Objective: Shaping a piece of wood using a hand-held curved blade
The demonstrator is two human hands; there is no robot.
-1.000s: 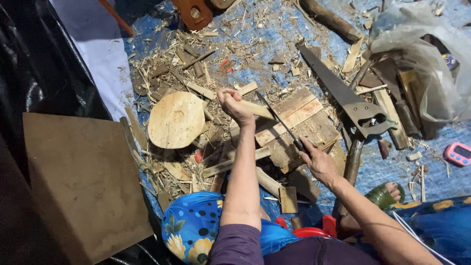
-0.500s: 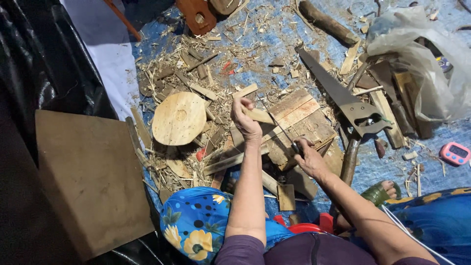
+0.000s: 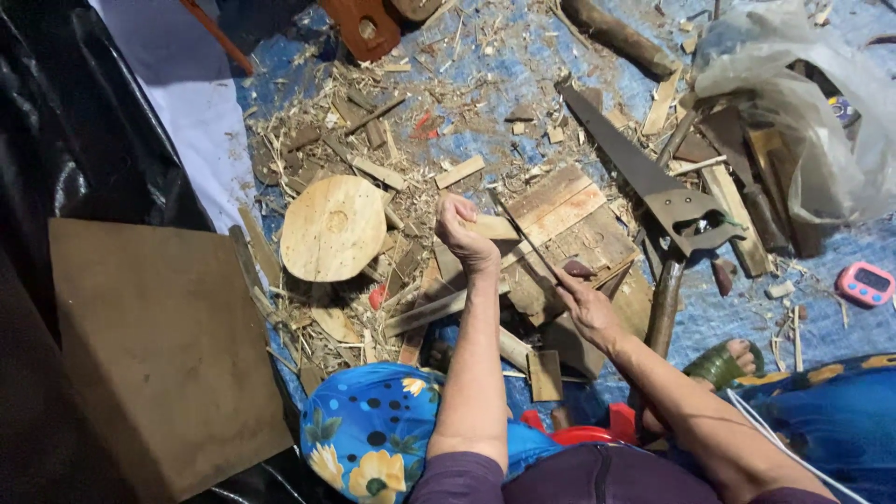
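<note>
My left hand [image 3: 464, 235] is closed around a short pale wood stick [image 3: 495, 227], held over a block of flat boards [image 3: 560, 210]. My right hand [image 3: 586, 304] grips the dark handle of a long thin blade [image 3: 527, 238], whose tip points up toward the stick near the left hand. Both arms reach forward from the bottom of the view.
A round wooden disc [image 3: 333, 227] lies left of the hands among chips and shavings. A hand saw [image 3: 644, 177] and a hammer [image 3: 665, 303] lie to the right. A large brown board [image 3: 159, 345] leans at the left. A pink timer [image 3: 866, 283] and a plastic bag [image 3: 803, 103] sit far right.
The view has shifted slightly. Both hands keep their hold, with the left hand and stick a little lower and the blade still against the stick.
</note>
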